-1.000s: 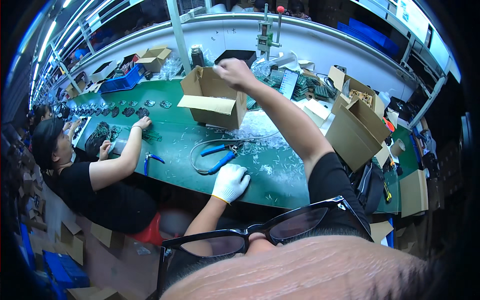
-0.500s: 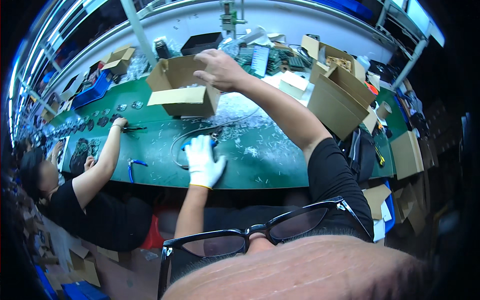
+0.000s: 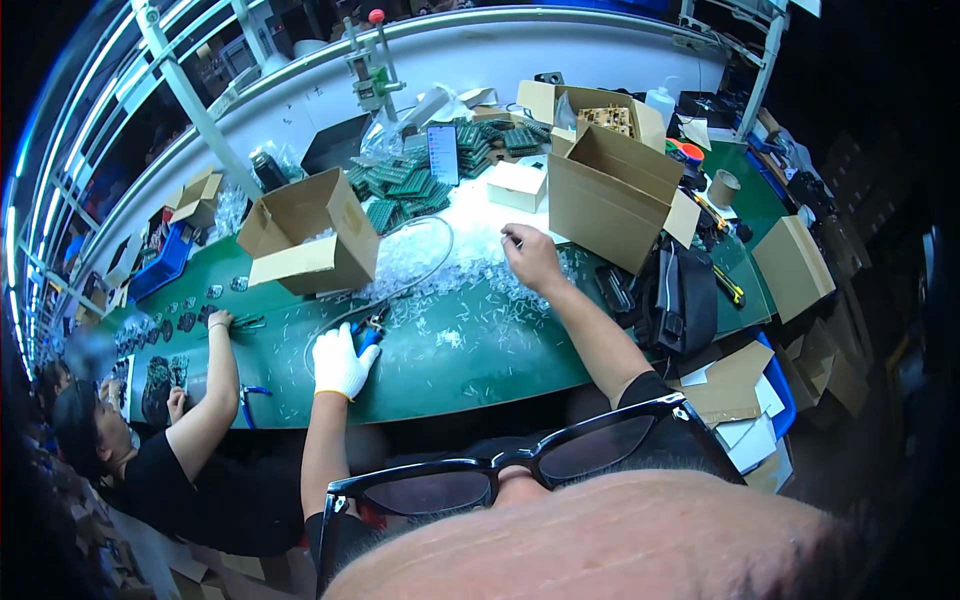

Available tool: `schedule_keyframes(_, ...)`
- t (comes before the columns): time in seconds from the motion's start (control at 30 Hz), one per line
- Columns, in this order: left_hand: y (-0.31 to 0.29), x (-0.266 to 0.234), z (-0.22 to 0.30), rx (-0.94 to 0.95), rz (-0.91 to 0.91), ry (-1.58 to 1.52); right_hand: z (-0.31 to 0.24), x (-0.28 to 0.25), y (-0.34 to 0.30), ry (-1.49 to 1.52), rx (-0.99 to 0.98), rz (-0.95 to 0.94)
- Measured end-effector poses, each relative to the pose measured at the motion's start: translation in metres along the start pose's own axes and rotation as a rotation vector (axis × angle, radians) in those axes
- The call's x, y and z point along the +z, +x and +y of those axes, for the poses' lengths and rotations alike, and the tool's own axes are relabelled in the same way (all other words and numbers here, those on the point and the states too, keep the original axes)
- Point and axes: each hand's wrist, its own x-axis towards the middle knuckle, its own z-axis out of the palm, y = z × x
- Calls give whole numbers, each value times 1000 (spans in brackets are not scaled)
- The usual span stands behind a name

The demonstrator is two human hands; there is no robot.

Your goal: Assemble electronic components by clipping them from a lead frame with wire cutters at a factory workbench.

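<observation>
My left hand (image 3: pixel 340 362), in a white knit glove, is wrapped round a blue-handled tool (image 3: pixel 369 338) with a dark head, low over the green bench. From about there a thin grey cable (image 3: pixel 446 262) loops across the bench. Bare and curled, my right hand (image 3: pixel 532 257) is at the right part of a heap of small transparent plastic pieces (image 3: pixel 485 280). Its thumb and fingertips are pinched together; anything between them is too small to make out. An open cardboard box (image 3: pixel 325 270) with some pale pieces inside stands beyond my left hand.
A taller open carton (image 3: pixel 610 205) stands right of a small white box (image 3: pixel 517 186). Green circuit boards (image 3: pixel 410 180) lie piled behind, beside a lit phone (image 3: pixel 443 155). A black bag (image 3: pixel 685 300) sits at the right. At left, a co-worker's hand (image 3: pixel 220 320) is near blue-handled pliers (image 3: pixel 246 400).
My right hand has come down from above the cardboard box to the plastic heap, its fingers now curled. My left hand stays at the blue-handled tool. The whole view has shifted.
</observation>
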Motion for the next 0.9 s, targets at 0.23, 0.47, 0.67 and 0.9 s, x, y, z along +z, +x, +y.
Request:
schedule_keyframes(0.23,-11,-3,26,-3,-129,20,10,-2,-25,-27,-309,117)
schedule_keyframes(0.47,19,-33,79,34,-173,-23,16,2,-26,-6,-296,100)
schedule_keyframes(0.67,72,-53,122,118,212,68,17,11,-28,38,-273,108)
schedule_keyframes(0.9,182,-52,165,225,240,158,19,3,-27,41,-241,139)
